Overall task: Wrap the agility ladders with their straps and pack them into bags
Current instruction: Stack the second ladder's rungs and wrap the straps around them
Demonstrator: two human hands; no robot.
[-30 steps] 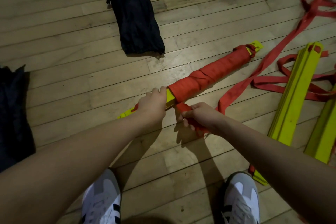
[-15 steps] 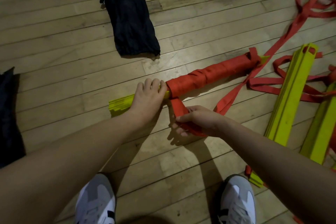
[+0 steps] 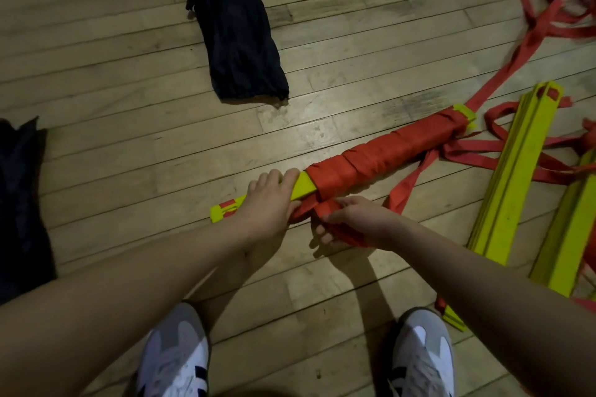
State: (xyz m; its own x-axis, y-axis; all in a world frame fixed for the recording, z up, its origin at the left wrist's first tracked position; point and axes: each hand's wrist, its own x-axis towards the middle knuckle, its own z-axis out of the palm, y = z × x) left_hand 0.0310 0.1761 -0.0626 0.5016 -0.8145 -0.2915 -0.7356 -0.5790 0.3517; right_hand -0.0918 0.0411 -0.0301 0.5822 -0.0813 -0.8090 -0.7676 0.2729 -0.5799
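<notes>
A bundle of yellow ladder rungs [image 3: 302,189] lies across the wooden floor, most of its length wound in red strap [image 3: 383,155]. My left hand [image 3: 269,200] grips the bare yellow part near the bundle's left end. My right hand [image 3: 351,222] pinches the loose red strap just below the bundle, close to the left hand. A yellow tip sticks out at each end of the bundle. A dark bag [image 3: 235,26] lies flat on the floor beyond the bundle.
Two more stacks of yellow rungs [image 3: 512,177] with tangled red straps [image 3: 529,48] lie at the right. Another dark bag [image 3: 19,203] sits at the left edge. My two grey-white shoes [image 3: 175,354] stand at the bottom.
The bundle has been turned and now lies lower and flatter on the floor. My right hand has brought the strap under the bundle toward my left hand.
</notes>
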